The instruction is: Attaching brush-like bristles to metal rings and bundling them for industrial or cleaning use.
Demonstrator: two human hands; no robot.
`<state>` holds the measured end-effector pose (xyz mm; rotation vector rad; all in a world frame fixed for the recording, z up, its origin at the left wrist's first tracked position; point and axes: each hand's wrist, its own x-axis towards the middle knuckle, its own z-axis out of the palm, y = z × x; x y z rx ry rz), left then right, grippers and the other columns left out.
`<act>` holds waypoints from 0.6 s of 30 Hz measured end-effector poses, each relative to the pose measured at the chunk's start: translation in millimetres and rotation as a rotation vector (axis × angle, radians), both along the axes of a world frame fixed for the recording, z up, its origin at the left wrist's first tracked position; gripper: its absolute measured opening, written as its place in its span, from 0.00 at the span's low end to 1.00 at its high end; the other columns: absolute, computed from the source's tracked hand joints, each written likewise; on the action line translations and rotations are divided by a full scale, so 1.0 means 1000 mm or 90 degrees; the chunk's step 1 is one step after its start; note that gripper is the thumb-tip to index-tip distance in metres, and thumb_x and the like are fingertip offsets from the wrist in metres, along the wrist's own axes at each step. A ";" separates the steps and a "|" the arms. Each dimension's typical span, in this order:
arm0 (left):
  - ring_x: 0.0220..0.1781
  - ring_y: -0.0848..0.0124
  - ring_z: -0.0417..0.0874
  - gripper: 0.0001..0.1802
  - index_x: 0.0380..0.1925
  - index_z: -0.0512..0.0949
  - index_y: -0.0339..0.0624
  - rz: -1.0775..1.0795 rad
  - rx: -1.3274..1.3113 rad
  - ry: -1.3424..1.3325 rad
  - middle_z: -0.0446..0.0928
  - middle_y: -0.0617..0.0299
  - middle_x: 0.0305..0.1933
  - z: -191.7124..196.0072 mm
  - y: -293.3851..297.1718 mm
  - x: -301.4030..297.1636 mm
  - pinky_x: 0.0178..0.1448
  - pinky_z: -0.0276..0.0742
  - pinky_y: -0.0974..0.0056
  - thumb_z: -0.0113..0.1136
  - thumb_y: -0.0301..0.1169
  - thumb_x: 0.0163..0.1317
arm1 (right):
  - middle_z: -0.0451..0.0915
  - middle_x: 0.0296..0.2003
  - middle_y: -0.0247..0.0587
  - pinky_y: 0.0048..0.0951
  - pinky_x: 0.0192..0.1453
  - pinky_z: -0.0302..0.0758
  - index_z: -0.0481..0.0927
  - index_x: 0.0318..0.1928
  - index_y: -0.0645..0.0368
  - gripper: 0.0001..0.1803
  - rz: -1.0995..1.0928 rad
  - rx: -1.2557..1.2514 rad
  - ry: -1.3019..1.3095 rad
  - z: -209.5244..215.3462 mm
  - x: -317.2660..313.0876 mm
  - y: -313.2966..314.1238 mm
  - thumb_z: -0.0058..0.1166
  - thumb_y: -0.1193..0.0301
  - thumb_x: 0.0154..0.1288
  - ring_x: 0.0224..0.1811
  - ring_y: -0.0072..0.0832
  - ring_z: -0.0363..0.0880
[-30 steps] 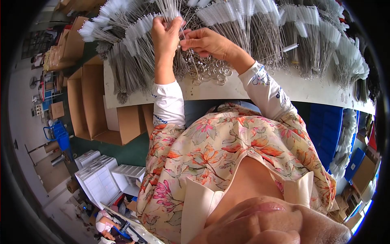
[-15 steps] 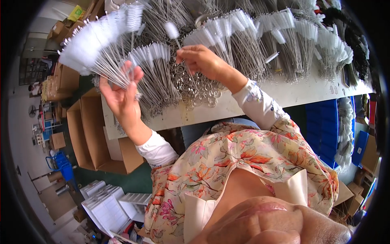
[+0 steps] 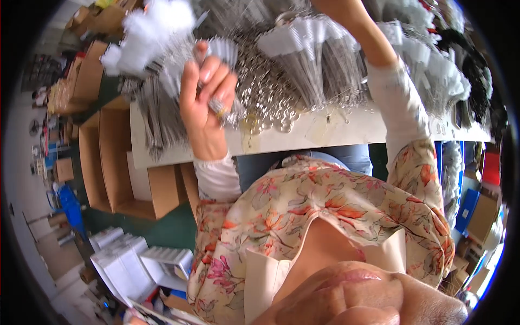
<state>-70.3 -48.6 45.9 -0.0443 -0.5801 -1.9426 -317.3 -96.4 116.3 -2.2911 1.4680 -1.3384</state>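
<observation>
My left hand (image 3: 208,89) is closed around the wire stems of a bunch of bottle brushes (image 3: 160,35). Their white bristle heads fan out up and to the left, and the looped wire ends stick out below my fingers. At the top edge, only part of my right hand (image 3: 338,6) shows; its fingers are cut off by the picture's rim. Beneath that forearm, more white-headed brushes (image 3: 311,43) lie in bundles on the table. Between the bundles is a heap of small metal rings (image 3: 276,111).
The pale table (image 3: 330,132) has its near edge just in front of me. Open cardboard boxes (image 3: 122,162) stand on the floor at the left. Dark-bristled brushes (image 3: 471,65) lie at the table's right end. White plastic racks (image 3: 122,265) are at the lower left.
My left hand has turned and moved right and upward with the brush bunch. My right hand has left the ring heap and reached far up and to the right, mostly out of view.
</observation>
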 end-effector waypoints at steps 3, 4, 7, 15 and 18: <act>0.13 0.86 0.60 0.09 0.40 0.73 0.37 -0.017 0.075 0.057 0.69 0.72 0.23 0.007 -0.002 -0.002 0.40 0.75 0.68 0.52 0.31 0.65 | 0.81 0.30 0.35 0.20 0.25 0.72 0.82 0.39 0.59 0.08 0.182 -0.055 -0.062 -0.026 0.048 0.058 0.60 0.73 0.58 0.23 0.17 0.73; 0.12 0.85 0.61 0.09 0.38 0.73 0.35 -0.026 0.093 0.068 0.70 0.73 0.22 0.009 -0.006 -0.007 0.54 0.76 0.63 0.53 0.30 0.65 | 0.78 0.27 0.34 0.23 0.26 0.72 0.83 0.37 0.55 0.08 0.210 -0.091 -0.068 -0.036 0.054 0.068 0.61 0.72 0.56 0.23 0.21 0.74; 0.11 0.85 0.58 0.06 0.38 0.67 0.33 -0.044 0.113 0.108 0.70 0.73 0.22 0.006 -0.007 -0.016 0.66 0.64 0.64 0.47 0.26 0.67 | 0.74 0.22 0.32 0.28 0.25 0.72 0.83 0.36 0.51 0.12 0.229 -0.121 -0.069 -0.048 0.069 0.093 0.65 0.75 0.48 0.22 0.27 0.74; 0.12 0.83 0.58 0.15 0.50 0.67 0.24 -0.005 0.219 0.149 0.70 0.63 0.26 0.012 0.016 -0.034 0.66 0.67 0.61 0.41 0.23 0.68 | 0.67 0.21 0.31 0.24 0.19 0.69 0.82 0.38 0.53 0.17 0.150 -0.217 0.079 -0.061 0.079 0.107 0.60 0.77 0.41 0.19 0.23 0.71; 0.15 0.85 0.60 0.13 0.48 0.67 0.27 -0.001 0.193 0.019 0.69 0.69 0.26 0.010 0.017 -0.039 0.66 0.68 0.62 0.45 0.26 0.68 | 0.65 0.22 0.31 0.22 0.18 0.70 0.77 0.30 0.56 0.10 0.105 -0.221 0.169 -0.057 0.082 0.120 0.56 0.75 0.41 0.18 0.21 0.72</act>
